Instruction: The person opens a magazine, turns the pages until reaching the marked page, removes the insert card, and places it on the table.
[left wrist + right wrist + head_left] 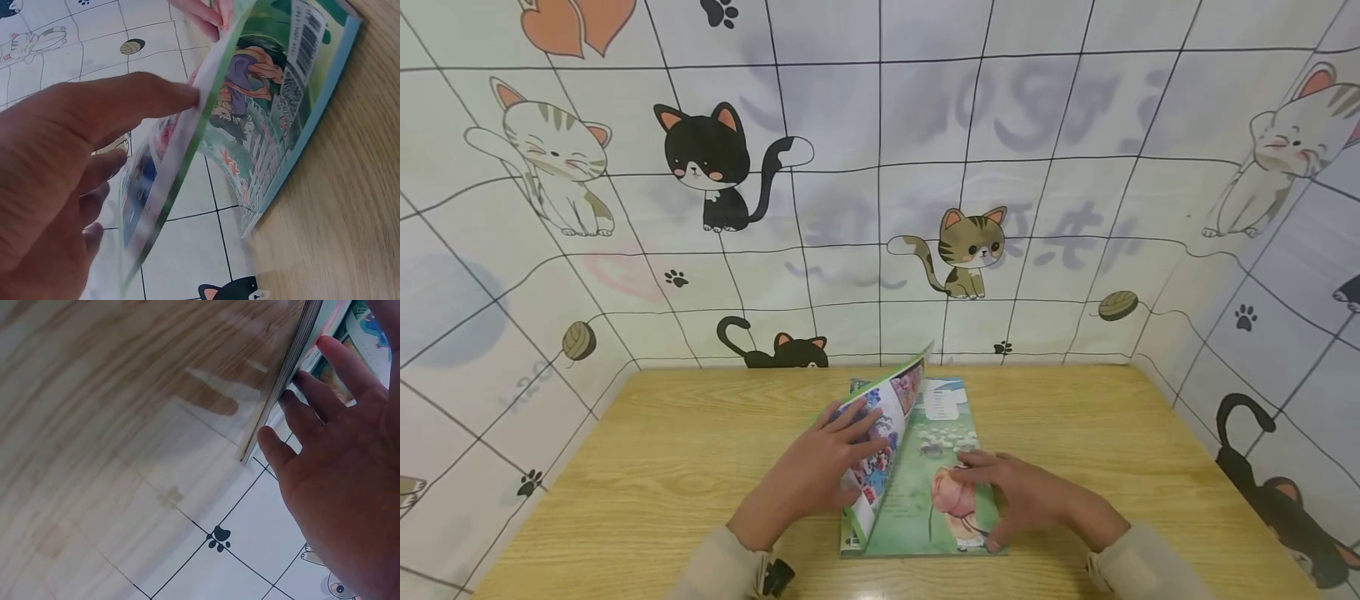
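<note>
A thin illustrated book (910, 508) lies on the table, its right side showing a green page with a pinkish flower. A leaf (891, 408) with blue and purple flower pictures stands tilted up over the left part. My left hand (820, 462) rests on that leaf with spread fingers; in the left wrist view the thumb (169, 97) touches near its green edge. Below that leaf, a barcode (306, 40) and a drawn figure show on another surface. My right hand (1030, 496) lies at the book's right edge, fingers loosely extended, fingertips (269, 436) right at the page edges.
The wooden table (700, 442) extends around the book on both sides. Behind it hangs a white gridded cloth (842, 167) printed with cats, paw prints and yarn balls, which also covers the sides. A dark band (777, 575) sits at the left sleeve cuff.
</note>
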`<state>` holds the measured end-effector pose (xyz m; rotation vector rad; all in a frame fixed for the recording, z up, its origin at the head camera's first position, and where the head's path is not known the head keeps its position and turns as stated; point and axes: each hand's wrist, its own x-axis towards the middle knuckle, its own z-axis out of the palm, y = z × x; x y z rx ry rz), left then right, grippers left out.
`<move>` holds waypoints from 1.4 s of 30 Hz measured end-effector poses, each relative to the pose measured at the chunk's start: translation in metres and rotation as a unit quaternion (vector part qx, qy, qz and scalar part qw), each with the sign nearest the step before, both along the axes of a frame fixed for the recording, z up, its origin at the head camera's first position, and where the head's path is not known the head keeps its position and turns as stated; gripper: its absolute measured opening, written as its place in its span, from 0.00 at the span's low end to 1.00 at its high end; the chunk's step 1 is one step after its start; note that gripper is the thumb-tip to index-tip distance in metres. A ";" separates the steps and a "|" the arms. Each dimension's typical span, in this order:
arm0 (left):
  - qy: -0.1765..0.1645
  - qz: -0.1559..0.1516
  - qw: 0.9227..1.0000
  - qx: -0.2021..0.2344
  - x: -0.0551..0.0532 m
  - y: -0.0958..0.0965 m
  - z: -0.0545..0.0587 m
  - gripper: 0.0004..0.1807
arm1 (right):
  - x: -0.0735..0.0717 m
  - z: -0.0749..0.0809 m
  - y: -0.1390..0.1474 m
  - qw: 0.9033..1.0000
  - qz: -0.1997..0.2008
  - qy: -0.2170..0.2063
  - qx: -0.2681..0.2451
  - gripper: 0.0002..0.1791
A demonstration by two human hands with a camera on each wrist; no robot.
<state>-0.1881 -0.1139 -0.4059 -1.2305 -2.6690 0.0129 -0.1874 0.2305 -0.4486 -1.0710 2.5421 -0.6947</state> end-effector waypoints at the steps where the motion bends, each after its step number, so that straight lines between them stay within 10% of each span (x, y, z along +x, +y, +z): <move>1: -0.018 0.002 1.000 0.004 0.000 -0.001 0.000 0.36 | 0.000 0.000 0.000 1.000 0.000 0.004 0.002 0.55; 10: -0.116 0.054 0.992 0.010 0.002 -0.012 -0.002 0.37 | 0.000 -0.004 0.000 0.999 0.022 0.028 -0.012 0.54; 29: -0.088 0.100 0.983 0.124 0.001 -0.022 -0.022 0.33 | -0.002 -0.002 -0.002 1.000 -0.010 0.000 0.020 0.51; 42: -0.125 0.106 0.982 0.097 0.005 -0.019 -0.025 0.21 | -0.003 -0.004 -0.002 1.000 -0.009 -0.003 0.014 0.50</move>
